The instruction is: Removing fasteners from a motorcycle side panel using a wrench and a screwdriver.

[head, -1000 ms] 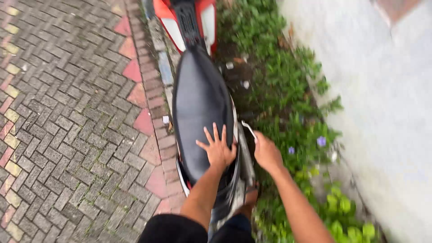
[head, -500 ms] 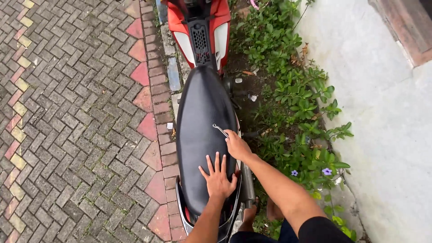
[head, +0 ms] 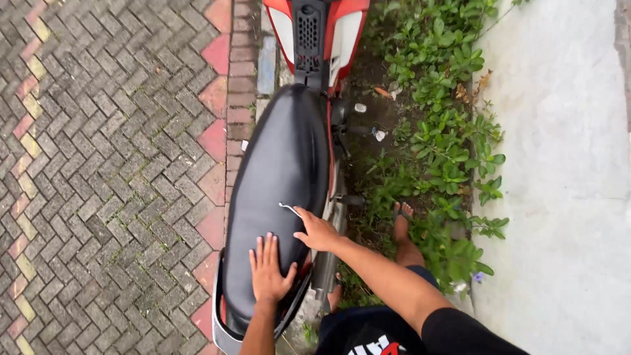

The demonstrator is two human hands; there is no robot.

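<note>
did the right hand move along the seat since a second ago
Yes. The right hand went from the black seat's rear right edge forward onto its top, ahead of the flat left hand.

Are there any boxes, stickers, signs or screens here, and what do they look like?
No boxes, signs or screens show.
Print on the person's dark clothing: bottom edge of the picture, white and red shapes, partly cut off.
Nothing of the kind shows on the black seat under the left hand and right hand.
</note>
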